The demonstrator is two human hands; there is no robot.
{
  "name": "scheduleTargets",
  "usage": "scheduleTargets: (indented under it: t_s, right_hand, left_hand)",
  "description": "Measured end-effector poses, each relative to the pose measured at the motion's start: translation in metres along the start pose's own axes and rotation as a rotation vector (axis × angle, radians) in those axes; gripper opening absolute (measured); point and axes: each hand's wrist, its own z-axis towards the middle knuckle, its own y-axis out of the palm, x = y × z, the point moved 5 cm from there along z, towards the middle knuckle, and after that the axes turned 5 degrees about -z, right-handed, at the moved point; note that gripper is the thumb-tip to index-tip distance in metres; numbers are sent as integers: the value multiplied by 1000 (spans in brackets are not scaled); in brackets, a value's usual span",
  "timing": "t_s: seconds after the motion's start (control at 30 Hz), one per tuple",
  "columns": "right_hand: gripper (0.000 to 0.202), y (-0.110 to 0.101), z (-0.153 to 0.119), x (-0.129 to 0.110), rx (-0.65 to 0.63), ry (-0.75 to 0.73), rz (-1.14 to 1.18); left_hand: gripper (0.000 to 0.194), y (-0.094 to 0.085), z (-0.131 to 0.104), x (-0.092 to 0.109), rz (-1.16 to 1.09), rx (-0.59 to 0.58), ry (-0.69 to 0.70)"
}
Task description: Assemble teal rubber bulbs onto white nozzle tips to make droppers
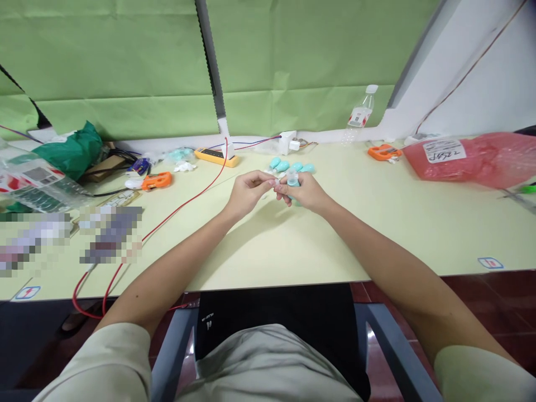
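Observation:
Both my hands meet above the middle of the pale yellow table (268, 245). My right hand (307, 192) is wrapped round a small teal item with a clear top (292, 178). My left hand (248, 194) is closed in a pinch, its fingertips touching those of my right hand at a tiny whitish piece (277, 183). That piece is too small to name, and I cannot tell which hand bears it. Just behind my hands, several teal rounded pieces (282, 166) lie close together on the table.
A red cable (184, 202) crosses the table at left. Behind stand a yellow meter (216, 157), a white plug (287, 143) and a clear bottle (360, 116). Orange tools (157, 181) lie left and right; a red plastic bag (469, 161) sits at right.

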Motion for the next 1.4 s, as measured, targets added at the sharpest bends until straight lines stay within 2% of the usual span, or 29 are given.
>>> scheduleTargets:
  t_s: [0.17,0.37,0.47,0.6,0.7,0.83,1.0,1.13,1.4]
  right_hand:
    - [42,-3,-1,5,9,81,-84]
    - [45,-1,1,6,17,37,-85]
    - [48,0,1,3,-12,4,-100]
    - [46,-1,0,3,-35,-29,-141]
    - [45,-6,2,9,3,-25,-165]
    - [47,-12,3,13,48,12,-152]
    - [52,-11,1,7,-19,-31,-61]
    - [49,-9,1,12,-58,-33,53]
    - [45,-8,-1,10,-3,3,131]
  left_hand:
    - [30,-10,3,-5,105,-35,5]
    - [30,-6,-4,-2,423,42,243]
    - [34,-2,-6,-1,464,61,293]
    - [36,-4,-2,-5,267,23,167]
    - [38,-6,3,-8,120,-34,58]
    - [42,-9,6,-12,36,-64,-48]
    - [42,-8,4,-14,35,-9,-42]
    - [41,-3,2,-15,27,-21,-36]
    - [39,3,-1,-11,-38,10,-53]
